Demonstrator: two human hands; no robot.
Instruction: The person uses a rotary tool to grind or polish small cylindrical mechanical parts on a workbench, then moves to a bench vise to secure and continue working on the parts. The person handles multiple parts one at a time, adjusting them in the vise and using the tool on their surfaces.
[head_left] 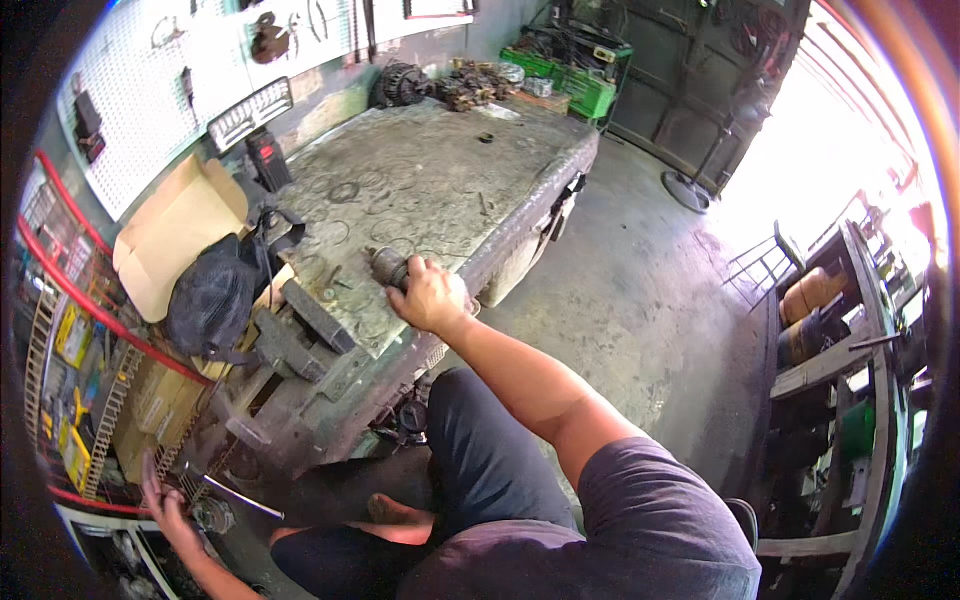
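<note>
On the workbench [400,190], my right hand [435,297] is closed round the near side of a dark cylindrical metal part [390,266] with a narrower tip. The part lies on its side at the bench's front left, and my palm hides some of it. Down at the lower left, my left hand [165,505] is held out with its fingers stretched and holds nothing that I can see. Close to its fingers are a slim metal rod [235,492] and a round metal piece [213,515]. Beside the bench corner stands a bench vise [290,345].
Left of the vise, a dark cap [212,295] leans on an open cardboard box [160,235]. Thin rings [343,192] and small bits lie on the bench. Greasy metal parts [470,85] and green crates [585,92] stand at the back. A shelf rack [820,380] is at right.
</note>
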